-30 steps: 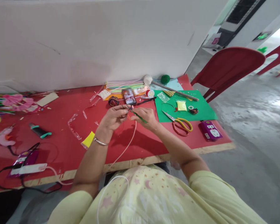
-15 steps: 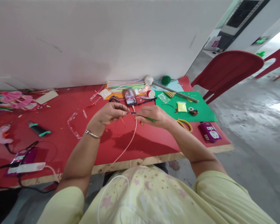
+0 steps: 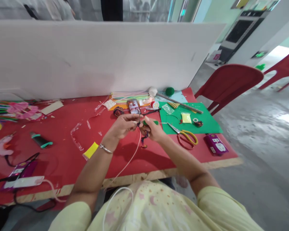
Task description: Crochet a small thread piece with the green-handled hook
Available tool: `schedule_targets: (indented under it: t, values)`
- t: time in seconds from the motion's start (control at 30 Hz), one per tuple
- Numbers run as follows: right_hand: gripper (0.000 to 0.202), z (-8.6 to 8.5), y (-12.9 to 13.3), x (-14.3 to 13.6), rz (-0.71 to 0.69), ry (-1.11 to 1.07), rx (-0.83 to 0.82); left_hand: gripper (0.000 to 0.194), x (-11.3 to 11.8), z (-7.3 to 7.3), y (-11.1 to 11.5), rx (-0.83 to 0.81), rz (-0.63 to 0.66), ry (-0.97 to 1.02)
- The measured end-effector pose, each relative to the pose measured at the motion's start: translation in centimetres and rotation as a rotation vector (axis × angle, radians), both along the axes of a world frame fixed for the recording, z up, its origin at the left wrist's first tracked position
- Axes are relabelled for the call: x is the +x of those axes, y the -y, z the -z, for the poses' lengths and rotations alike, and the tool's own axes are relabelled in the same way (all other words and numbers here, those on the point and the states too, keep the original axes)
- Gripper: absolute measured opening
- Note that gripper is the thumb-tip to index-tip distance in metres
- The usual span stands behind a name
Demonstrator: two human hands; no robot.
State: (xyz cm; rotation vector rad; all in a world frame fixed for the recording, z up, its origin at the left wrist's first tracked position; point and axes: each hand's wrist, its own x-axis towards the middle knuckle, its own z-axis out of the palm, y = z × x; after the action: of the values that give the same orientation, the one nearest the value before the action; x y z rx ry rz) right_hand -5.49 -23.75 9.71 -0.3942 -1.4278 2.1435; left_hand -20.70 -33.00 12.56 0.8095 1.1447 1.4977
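Note:
My left hand point(image 3: 125, 125) is closed, its fingertips pinching dark multicoloured yarn near the table's middle. Close against it, my right hand point(image 3: 153, 128) is closed round a crochet hook point(image 3: 154, 123) with a green grip; its thin metal shaft sticks out to the right. A twisted purple and orange strip of yarn point(image 3: 144, 138) dangles below the fingers. The hook's working tip is hidden between the hands. Behind my left hand lies a dark multicoloured yarn ball point(image 3: 118, 111), and a phone point(image 3: 134, 107) stands beyond both hands.
Scissors point(image 3: 186, 138) with red and yellow handles lie right of my right hand. A green sheet point(image 3: 207, 123) bears a yellow packet point(image 3: 186, 118). Another yellow packet point(image 3: 91, 150) is beside my left forearm. A pale cable point(image 3: 132, 157) crosses the table's front edge. A purple power socket point(image 3: 216, 144) stands far right.
The view has tilted up a little. My hands have come closer together, and the yarn strip now hangs in sight. The scissors' blades and the yellow packet by my left forearm now show.

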Motion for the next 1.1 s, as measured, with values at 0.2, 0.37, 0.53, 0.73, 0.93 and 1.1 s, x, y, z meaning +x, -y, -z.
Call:
schedule_targets:
  t: [0.2, 0.37, 0.53, 0.73, 0.93, 1.1]
  values:
    - [0.052, -0.1, 0.4, -1.0, 0.164, -0.057, -0.031, 0.041, 0.6, -0.1, 0.1, 0.152, -0.167, 0.061]
    - [0.052, -0.2, 0.7, -1.4, 0.196, -0.016, 0.129, 0.043, 0.5, -1.2, 0.9, 0.197, -0.220, 0.093]
    - [0.050, -1.6, 0.8, -1.5, 0.169, 0.029, 0.336, 0.043, 0.0, -1.2, 1.3, 0.196, -0.356, 0.063]
    - [0.051, -3.5, 0.3, -1.0, 0.113, 0.025, 0.524, 0.042, -0.9, -1.5, 1.5, 0.164, -0.363, -0.027]
    - [0.052, -3.7, 0.0, -0.8, 0.094, 0.066, 0.574, 0.045, -0.9, -1.3, 1.1, 0.172, -0.367, -0.021]
    - [0.052, -3.1, -0.2, -1.0, 0.084, 0.025, 0.498, 0.051, -0.8, -1.2, 0.9, 0.201, -0.326, -0.009]
